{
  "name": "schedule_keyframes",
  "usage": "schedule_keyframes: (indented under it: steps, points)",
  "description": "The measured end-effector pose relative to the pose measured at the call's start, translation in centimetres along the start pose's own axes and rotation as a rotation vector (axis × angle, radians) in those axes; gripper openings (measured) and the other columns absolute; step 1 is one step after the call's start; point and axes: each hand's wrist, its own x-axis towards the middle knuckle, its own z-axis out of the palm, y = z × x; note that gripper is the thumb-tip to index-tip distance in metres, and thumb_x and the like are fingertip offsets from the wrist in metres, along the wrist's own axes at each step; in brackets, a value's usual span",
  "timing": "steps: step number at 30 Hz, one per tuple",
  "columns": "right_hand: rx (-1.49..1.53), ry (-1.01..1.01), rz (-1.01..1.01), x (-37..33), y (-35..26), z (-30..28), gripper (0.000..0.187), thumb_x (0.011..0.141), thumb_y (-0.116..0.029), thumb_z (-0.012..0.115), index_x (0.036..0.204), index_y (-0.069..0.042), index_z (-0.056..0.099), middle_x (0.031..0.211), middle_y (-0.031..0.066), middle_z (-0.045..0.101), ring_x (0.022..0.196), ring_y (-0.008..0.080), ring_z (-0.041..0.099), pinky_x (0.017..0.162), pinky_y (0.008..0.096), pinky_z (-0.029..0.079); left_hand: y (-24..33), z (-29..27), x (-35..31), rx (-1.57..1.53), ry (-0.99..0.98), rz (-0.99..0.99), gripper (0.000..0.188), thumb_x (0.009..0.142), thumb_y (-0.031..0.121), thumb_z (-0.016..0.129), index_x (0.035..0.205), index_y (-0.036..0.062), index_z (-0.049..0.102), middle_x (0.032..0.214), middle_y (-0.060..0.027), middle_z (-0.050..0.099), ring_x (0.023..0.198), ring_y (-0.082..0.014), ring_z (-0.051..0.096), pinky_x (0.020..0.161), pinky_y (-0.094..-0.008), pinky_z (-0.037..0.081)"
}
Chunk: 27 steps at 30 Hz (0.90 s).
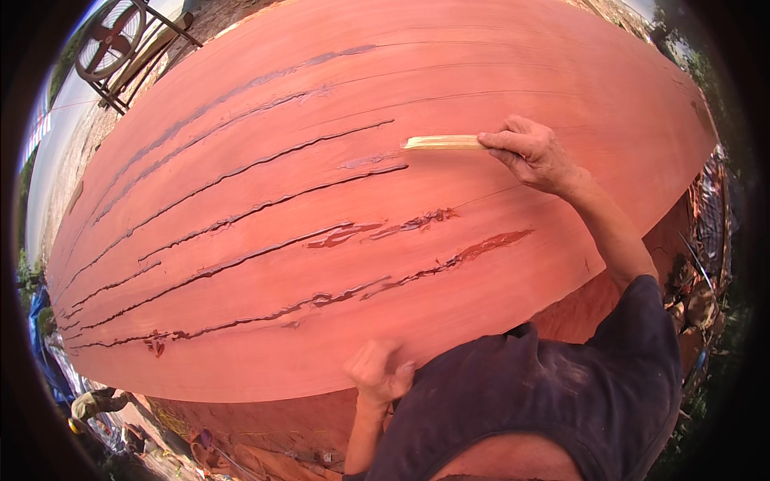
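A broad, curved reddish surface (265,353), shaped like a boat's hull, fills most of the view. Dark brown wet-looking filler lines (277,196) run along it from the left, some raised, some smeared flat. My right hand (529,152) pinches one end of a flat, pale wooden stick (443,143) between thumb and fingers. The stick points left over the upper middle of the surface, its tip close to a smeared patch; whether it touches, I cannot tell. Low at the near edge, my left hand (378,373) is curled and slightly blurred; its palm side is hidden.
A round fan (111,40) on a metal stand is beyond the surface at the far left. Near the lower left are a person's leg (98,403) and cluttered ground. Rounded objects like stones (700,303) and dark sheeting lie at the right edge.
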Motion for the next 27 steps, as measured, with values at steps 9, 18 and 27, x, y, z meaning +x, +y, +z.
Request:
schedule_keyframes:
  steps: [9, 18, 27]
  points:
    - [-0.166, -0.028, -0.107, 1.5, -0.8, 1.9, 0.017, 0.091, -0.009, 0.071, 0.106, -0.015, 0.073, 0.08, 0.0055, 0.057, 0.072, 0.0245, 0.058, 0.058, 0.0393, 0.047, 0.0, 0.1, -0.3, -0.032, 0.005, -0.037, 0.056, 0.095, 0.055, 0.065, 0.087, -0.0004, 0.069, 0.072, -0.0143, 0.063, 0.062, -0.0286, 0.063, 0.056, -0.037, 0.046]
    - [-0.173, 0.018, -0.144, 0.8, -0.9, 1.3, 0.014, 0.091, -0.009, 0.07, 0.104, -0.014, 0.072, 0.078, 0.0062, 0.056, 0.07, 0.0249, 0.057, 0.058, 0.038, 0.047, -0.2, -0.1, -0.1, -0.036, 0.002, 0.001, 0.049, 0.095, 0.05, 0.066, 0.086, 0.0012, 0.069, 0.071, -0.0128, 0.062, 0.06, -0.029, 0.062, 0.054, -0.0376, 0.045]
    - [0.032, 0.126, 0.054, -3.5, 0.7, 0.3, 0.015, 0.097, -0.011, 0.07, 0.109, -0.004, 0.073, 0.077, 0.0091, 0.063, 0.067, 0.0223, 0.06, 0.059, 0.034, 0.048, -0.1, 0.0, -0.2, -0.053, 0.0, -0.019, 0.051, 0.096, 0.05, 0.066, 0.087, -0.0004, 0.069, 0.069, -0.0137, 0.062, 0.06, -0.0286, 0.061, 0.055, -0.0377, 0.045]
